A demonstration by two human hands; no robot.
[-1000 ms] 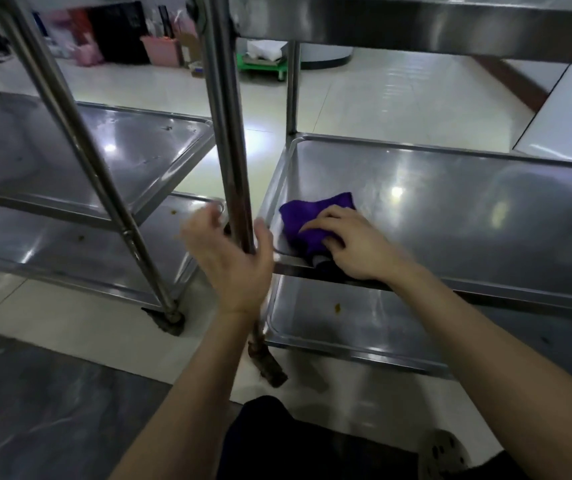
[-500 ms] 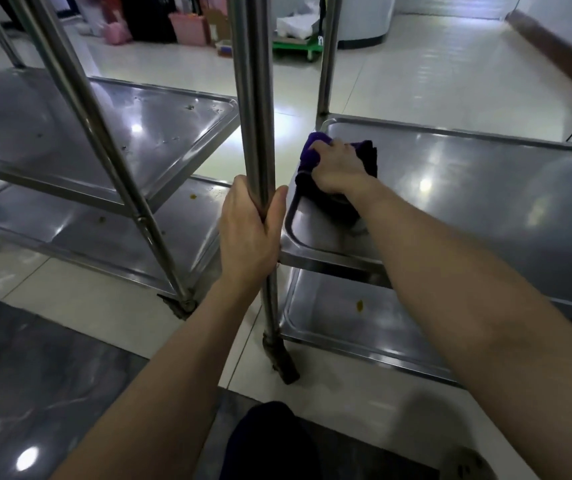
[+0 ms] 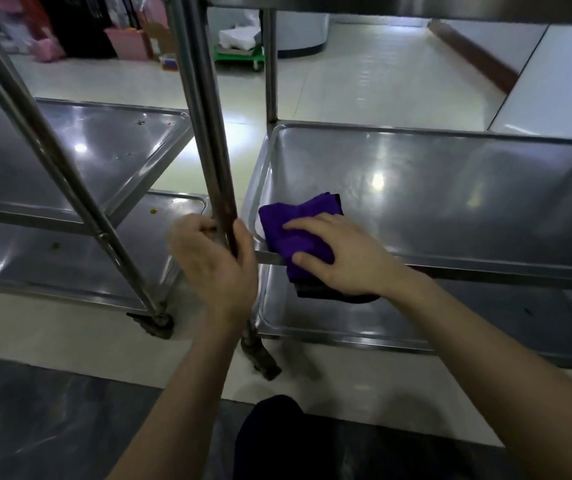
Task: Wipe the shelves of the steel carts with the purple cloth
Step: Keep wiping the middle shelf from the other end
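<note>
The purple cloth (image 3: 298, 230) lies folded over the front left corner of the right steel cart's middle shelf (image 3: 450, 188), hanging a little over the front rim. My right hand (image 3: 340, 258) presses flat on it, thumb at the rim. My left hand (image 3: 218, 268) is wrapped around the cart's front left upright post (image 3: 204, 116), just left of the cloth. Below is the cart's bottom shelf (image 3: 346, 320).
A second steel cart (image 3: 80, 157) stands to the left with two shelves and small brown spots on them; its post and castor (image 3: 156, 320) are near my left arm. A narrow strip of floor separates the carts. Pink boxes and a green dolly sit far back.
My right hand has pulled the cloth from the back left corner of the shelf toward the front edge. My left hand stays on the post.
</note>
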